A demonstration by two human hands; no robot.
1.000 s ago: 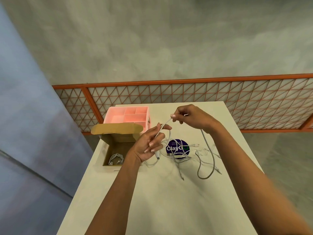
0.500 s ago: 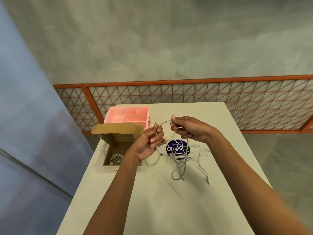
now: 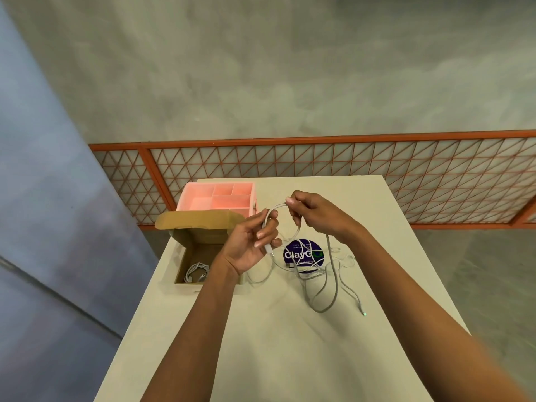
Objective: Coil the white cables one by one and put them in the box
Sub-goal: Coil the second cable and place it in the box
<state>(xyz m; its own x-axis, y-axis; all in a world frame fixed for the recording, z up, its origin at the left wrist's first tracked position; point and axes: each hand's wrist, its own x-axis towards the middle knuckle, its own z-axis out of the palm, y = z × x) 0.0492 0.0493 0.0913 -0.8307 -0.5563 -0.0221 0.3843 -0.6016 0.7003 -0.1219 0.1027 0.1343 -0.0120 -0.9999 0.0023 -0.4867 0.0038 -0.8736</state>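
Above the white table my left hand (image 3: 251, 243) grips one end of a white cable (image 3: 328, 258), its plug poking out below the fingers. My right hand (image 3: 314, 213) pinches the same cable a little further along, so a small loop arcs between the hands. The rest of the cable hangs down to the table and trails right. An open cardboard box (image 3: 193, 282) stands to the left of my left hand, with one coiled white cable (image 3: 197, 271) inside. More loose white cables (image 3: 345, 258) lie tangled below my right hand.
A pink compartment tray (image 3: 216, 195) stands behind the box. A round purple sticker (image 3: 303, 254) lies under the tangled cables. The table (image 3: 261, 343) ends close on the left and right; an orange lattice railing (image 3: 319, 163) runs behind it.
My right hand swung in toward the left hand and back up, laying a loop of cable between them. The hanging tail has shifted across the table.
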